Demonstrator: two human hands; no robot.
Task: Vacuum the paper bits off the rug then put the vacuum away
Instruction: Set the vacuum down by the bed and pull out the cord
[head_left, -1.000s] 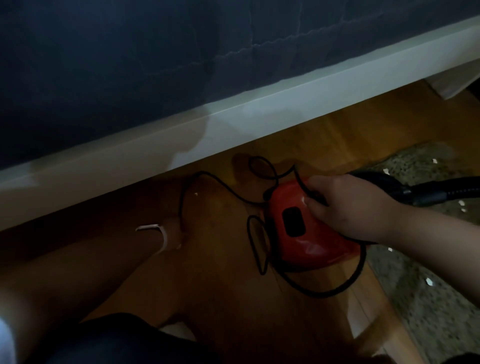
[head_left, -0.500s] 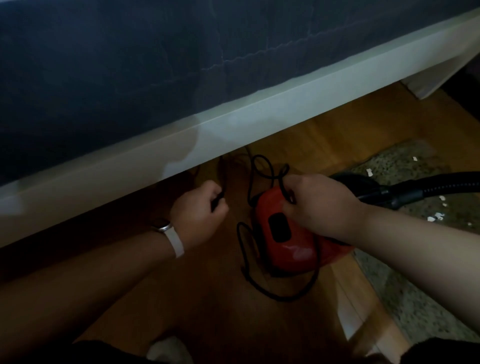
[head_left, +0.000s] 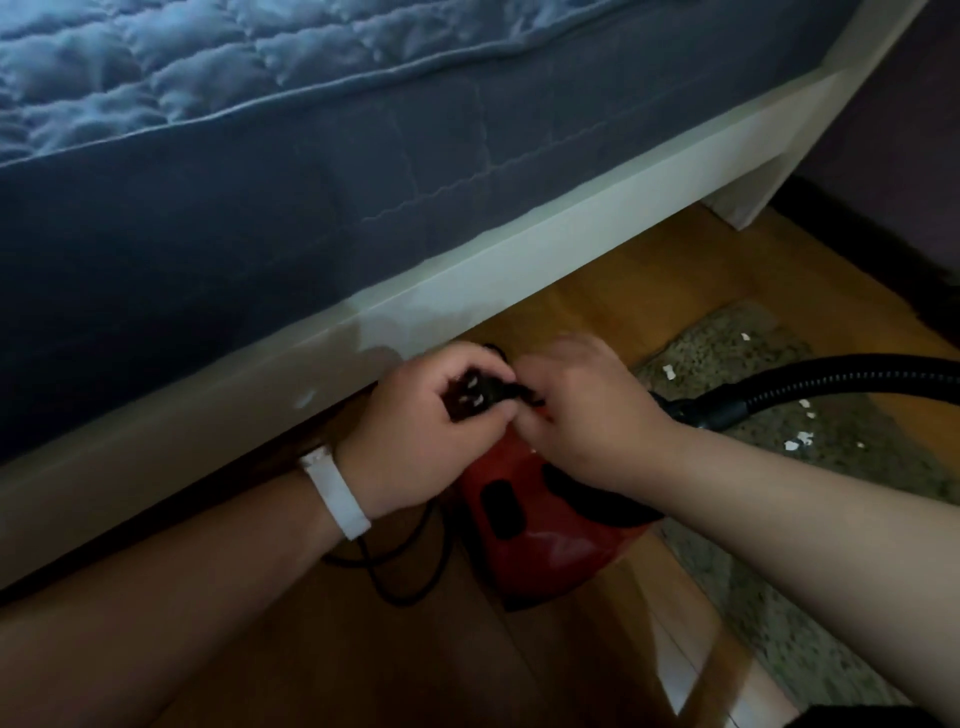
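A small red vacuum (head_left: 540, 540) sits on the wooden floor beside the bed. Its black hose (head_left: 810, 379) runs off to the right over a speckled rug (head_left: 769, 467). White paper bits (head_left: 797, 441) lie scattered on the rug. My left hand (head_left: 431, 421) grips the black power plug (head_left: 475, 397), prongs showing. My right hand (head_left: 587, 410) meets it just above the vacuum, fingers pinched on the black cord (head_left: 524, 397) by the plug. More cord (head_left: 410, 571) loops on the floor under my left wrist.
A bed with a dark blue mattress (head_left: 311, 208) on a white frame (head_left: 467, 291) fills the upper view, its leg (head_left: 748, 192) at the far right. Wooden floor (head_left: 363, 649) stretches in front, with a dark gap under the bed.
My left hand came out from under the bed with the plug and rose to meet my right hand, which left the vacuum's top for the cord. The view tilted upward.
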